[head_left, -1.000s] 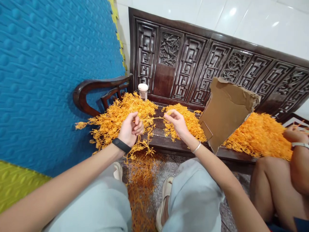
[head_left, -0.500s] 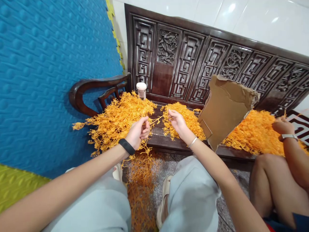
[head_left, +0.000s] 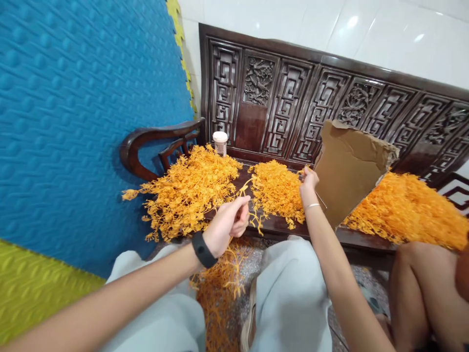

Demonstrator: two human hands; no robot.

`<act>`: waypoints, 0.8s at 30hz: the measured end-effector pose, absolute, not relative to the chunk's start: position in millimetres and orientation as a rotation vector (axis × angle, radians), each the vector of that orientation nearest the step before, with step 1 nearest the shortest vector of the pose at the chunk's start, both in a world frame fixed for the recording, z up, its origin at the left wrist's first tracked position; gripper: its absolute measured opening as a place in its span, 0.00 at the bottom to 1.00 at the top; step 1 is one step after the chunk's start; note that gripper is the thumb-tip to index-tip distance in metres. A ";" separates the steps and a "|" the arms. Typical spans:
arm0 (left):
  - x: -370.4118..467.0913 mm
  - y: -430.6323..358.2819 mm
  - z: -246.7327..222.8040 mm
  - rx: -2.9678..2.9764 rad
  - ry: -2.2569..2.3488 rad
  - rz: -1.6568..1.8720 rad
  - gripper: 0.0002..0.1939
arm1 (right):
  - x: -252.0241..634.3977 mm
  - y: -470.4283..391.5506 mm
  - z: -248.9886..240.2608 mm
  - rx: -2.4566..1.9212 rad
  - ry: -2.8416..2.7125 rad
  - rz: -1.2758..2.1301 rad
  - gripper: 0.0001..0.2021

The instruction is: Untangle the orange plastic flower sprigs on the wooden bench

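Note:
My left hand (head_left: pixel 234 219), with a black band at the wrist, is closed around an orange branched stem (head_left: pixel 246 186) that looks like plastic. Thin sprigs of it stick out above and below the fist. To the left lies a large heap of orange branched stems (head_left: pixel 190 190) on the wooden bench. My right hand (head_left: pixel 309 185) is closed at the right end of a smaller orange pile (head_left: pixel 276 188), close to the cardboard's left edge. Its fingertips are pressed together, and what they hold cannot be made out.
An upright cardboard piece (head_left: pixel 351 166) divides the small pile from another orange heap (head_left: pixel 410 210) on the right. A white-lidded cup (head_left: pixel 220 143) stands by the carved backrest (head_left: pixel 256 117). Orange scraps (head_left: pixel 216 293) cover the floor between my legs. Another person's knee (head_left: pixel 417 264) is at right.
My right hand has moved right, from beside the stem to the cardboard's edge. My left hand has shifted right and down with the stem. The other person's hand has left view.

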State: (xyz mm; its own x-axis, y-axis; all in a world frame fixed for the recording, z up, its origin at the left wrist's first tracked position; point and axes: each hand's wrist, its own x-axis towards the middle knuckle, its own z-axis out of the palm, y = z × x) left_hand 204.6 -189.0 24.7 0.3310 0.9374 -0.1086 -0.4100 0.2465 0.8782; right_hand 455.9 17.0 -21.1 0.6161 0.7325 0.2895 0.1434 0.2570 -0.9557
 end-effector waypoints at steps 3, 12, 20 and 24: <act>190.1 -189.9 26.4 0.927 0.637 1.006 0.22 | 465.6 29.1 -37.0 -1.358 -0.804 0.413 0.04; 165.8 -172.6 17.3 0.803 0.609 0.996 0.20 | 460.9 46.0 -48.0 -1.585 -1.050 0.271 0.07; 157.8 -167.1 12.3 0.837 0.564 1.080 0.16 | 392.0 -4.1 -16.3 -1.217 -1.435 0.485 0.06; 156.7 -165.2 8.9 0.799 0.523 1.036 0.17 | 348.4 -68.4 -0.3 -0.859 -1.873 0.927 0.13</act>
State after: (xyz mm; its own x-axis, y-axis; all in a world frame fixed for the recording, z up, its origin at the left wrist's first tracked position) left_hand 156.7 -165.2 8.9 0.4310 0.9022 -0.0162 -0.5490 0.2765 0.7888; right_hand 348.4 -68.4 -0.3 -0.3994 0.8321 0.3848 0.1986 0.4884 -0.8497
